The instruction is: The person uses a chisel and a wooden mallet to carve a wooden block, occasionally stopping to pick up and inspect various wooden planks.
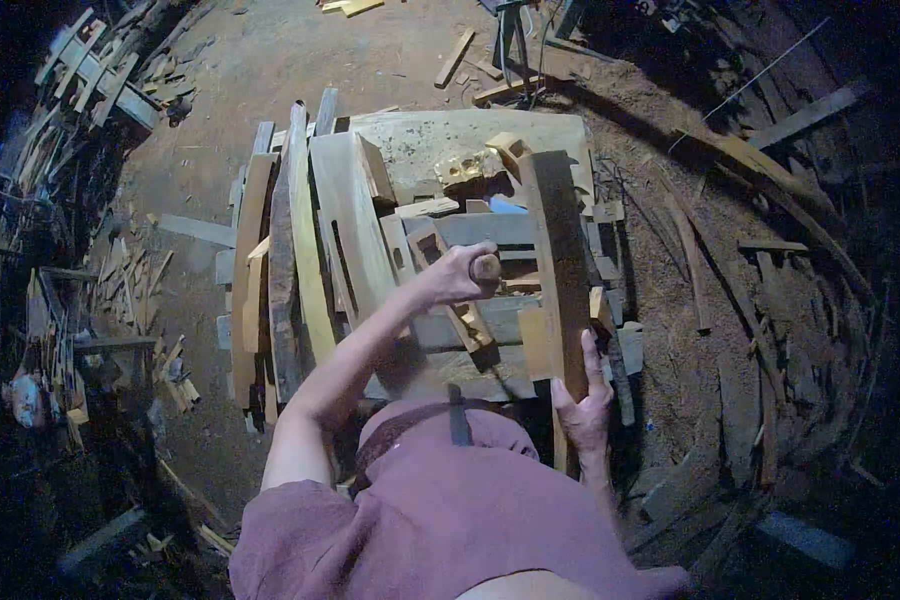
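Note:
My left hand [460, 273] is closed around a short wooden handle [486, 267], seen end-on above the middle of the workbench. What lies below the handle is hard to make out. At the right side of the bench, my right hand [585, 400] grips the near end of a long dark wooden beam [560, 260], fingers on its right side and thumb on its left. The beam runs away from me toward the back of the bench. Beside its far end sits a yellowish wooden block [510, 148] with a hole.
Long planks [350, 220] lie side by side on the bench's left part. A carved yellow piece [467, 170] and a blue object [508, 205] are near the back. Scrap wood [455, 57] and curved timbers [760, 165] lie on the ground around the bench.

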Demonstrator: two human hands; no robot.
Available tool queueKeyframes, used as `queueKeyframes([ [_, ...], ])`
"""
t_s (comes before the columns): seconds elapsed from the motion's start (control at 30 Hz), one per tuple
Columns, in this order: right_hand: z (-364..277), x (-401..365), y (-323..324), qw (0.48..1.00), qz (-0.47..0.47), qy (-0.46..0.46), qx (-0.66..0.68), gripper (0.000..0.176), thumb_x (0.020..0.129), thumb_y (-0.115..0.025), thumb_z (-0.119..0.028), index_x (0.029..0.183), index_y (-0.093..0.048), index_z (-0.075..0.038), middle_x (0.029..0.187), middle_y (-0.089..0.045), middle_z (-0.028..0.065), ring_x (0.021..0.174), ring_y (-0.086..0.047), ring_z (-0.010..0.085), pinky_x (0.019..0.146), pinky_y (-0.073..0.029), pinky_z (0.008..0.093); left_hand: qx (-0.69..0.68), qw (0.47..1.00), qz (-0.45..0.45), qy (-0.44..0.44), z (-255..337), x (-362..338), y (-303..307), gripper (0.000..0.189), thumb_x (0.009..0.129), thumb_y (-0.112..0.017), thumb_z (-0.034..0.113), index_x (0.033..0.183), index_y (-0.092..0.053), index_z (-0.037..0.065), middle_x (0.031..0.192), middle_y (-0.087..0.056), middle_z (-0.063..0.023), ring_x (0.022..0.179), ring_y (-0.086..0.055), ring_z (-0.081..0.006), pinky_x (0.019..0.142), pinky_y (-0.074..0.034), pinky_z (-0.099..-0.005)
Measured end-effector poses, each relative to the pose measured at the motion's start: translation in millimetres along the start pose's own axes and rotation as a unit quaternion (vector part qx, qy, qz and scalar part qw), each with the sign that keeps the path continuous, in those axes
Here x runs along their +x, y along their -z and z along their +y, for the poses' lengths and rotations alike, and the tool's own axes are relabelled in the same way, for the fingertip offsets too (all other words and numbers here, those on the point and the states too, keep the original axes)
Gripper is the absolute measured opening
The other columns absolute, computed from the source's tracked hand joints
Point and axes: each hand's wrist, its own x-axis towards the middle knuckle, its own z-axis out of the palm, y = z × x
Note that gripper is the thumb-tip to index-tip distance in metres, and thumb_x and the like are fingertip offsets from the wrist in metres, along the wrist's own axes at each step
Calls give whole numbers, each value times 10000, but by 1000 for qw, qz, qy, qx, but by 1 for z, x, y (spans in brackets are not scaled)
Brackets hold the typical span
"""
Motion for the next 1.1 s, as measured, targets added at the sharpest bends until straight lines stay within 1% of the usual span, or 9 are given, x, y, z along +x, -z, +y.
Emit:
queueKeyframes([
  [0.17, -5, 2, 1, 999, 17, 30, -41, 715, 710, -657, -181, 1356, -350, -161, 1035, -556, 169, 897, -575, 266, 819, -455, 350, 47, 997, 21, -54, -11, 5, -3, 556, 611, -724, 82, 1107, -490, -10, 888, -618, -84, 812, -541, -122, 763, -456, -285],
  [0.37, 2, 3, -1, 998, 15, 40, -41, 711, 712, -652, -196, 1352, -349, -134, 1083, -559, 175, 898, -576, 282, 832, -449, 355, 25, 1000, -4, -3, -11, 8, -2, 492, 638, -694, 148, 1057, -501, -22, 870, -620, -129, 812, -582, -182, 753, -467, -306],
  [0.57, 2, 1, -4, 999, 32, 4, -4, 678, 714, -637, -162, 1335, -375, -93, 1075, -561, 173, 898, -571, 259, 807, -460, 359, -2, 1000, -18, -8, -12, 12, 1, 505, 641, -671, 129, 1090, -491, -16, 828, -603, -124, 649, -562, -162, 567, -478, -295],
  [0.67, 3, 6, -7, 997, 31, 60, -32, 679, 711, -634, -147, 1337, -375, -103, 1093, -558, 181, 921, -576, 271, 800, -466, 361, 72, 996, 3, -56, -6, 13, 0, 549, 634, -670, 127, 1132, -486, -15, 934, -613, -151, 836, -584, -207, 753, -473, -322],
  [0.8, 4, 6, -23, 994, -77, -12, -71, 669, 726, -619, -130, 1346, -367, -129, 1141, -537, 197, 1017, -556, 276, 831, -458, 354, 69, 980, -118, 143, -8, 15, 4, 491, 633, -681, 148, 1070, -540, -26, 976, -619, -178, 900, -586, -228, 827, -459, -312],
  [0.83, 3, 5, -23, 995, -78, 1, -70, 665, 731, -613, -123, 1347, -363, -132, 1105, -543, 200, 974, -571, 271, 823, -460, 344, 84, 993, -62, 46, 3, 9, 3, 438, 643, -672, 130, 1043, -567, -14, 968, -629, -166, 907, -589, -221, 831, -460, -316],
  [0.93, -7, 3, -21, 999, -39, 6, 0, 665, 734, -608, -117, 1350, -359, -151, 1057, -549, 209, 953, -578, 278, 814, -461, 344, -85, 995, -49, -35, -9, 9, -3, 581, 642, -703, 148, 1165, -489, 11, 1071, -598, -155, 961, -571, -224, 865, -441, -324],
  [1.0, -8, 6, -19, 996, -17, 52, 72, 668, 739, -599, -114, 1356, -349, -174, 1026, -549, 215, 941, -579, 288, 803, -462, 353, 32, 998, -51, -24, -15, 11, 1, 605, 628, -727, 178, 1157, -486, 8, 1005, -605, -189, 946, -579, -252, 836, -453, -343],
  [1.1, 12, 5, -40, 999, -34, 17, -10, 678, 731, -613, -122, 1355, -353, -184, 1034, -550, 208, 931, -574, 289, 798, -460, 360, -4, 997, -14, -81, -35, 9, -7, 591, 636, -724, 201, 1138, -488, -2, 966, -615, -203, 864, -599, -267, 776, -474, -360],
])
